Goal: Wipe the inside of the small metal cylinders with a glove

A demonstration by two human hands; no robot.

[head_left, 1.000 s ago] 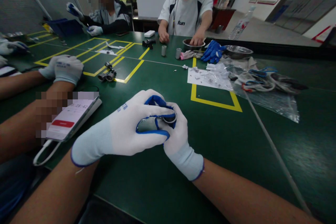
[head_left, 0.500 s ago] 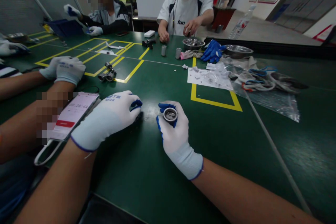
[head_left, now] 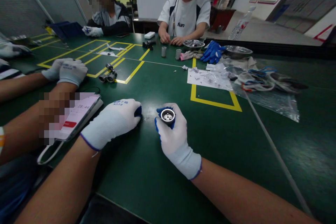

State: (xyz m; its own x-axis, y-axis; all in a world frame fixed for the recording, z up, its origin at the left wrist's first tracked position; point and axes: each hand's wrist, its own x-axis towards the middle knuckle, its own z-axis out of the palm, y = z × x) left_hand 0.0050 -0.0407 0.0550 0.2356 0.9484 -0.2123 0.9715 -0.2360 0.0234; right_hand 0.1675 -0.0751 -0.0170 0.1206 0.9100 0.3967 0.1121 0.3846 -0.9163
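Note:
My right hand (head_left: 174,129), in a white glove with blue palm coating, is wrapped round a metal cylinder (head_left: 168,116). Its round open end faces up and shows small parts inside. To its left, my left hand (head_left: 122,117) wears the same kind of glove and rests low over the table (head_left: 147,147). The left fingers are curled in, and the fingertips are hidden, so whatever they may hold cannot be made out. A gap of bare green surface with a few tiny bits lies between the two hands.
A phone (head_left: 76,112) lies left of my arm, beside a neighbour's gloved hands (head_left: 72,71). Joined metal cylinders (head_left: 108,74) stand beyond. Paper with small parts (head_left: 207,78), plastic bags and gloves (head_left: 212,52) lie at right. Two people sit opposite, near metal bowls (head_left: 193,44).
My left hand has lowered slightly and its fingers have curled closer together. My right hand has shifted a little left with the cylinder. The people opposite have moved their hands.

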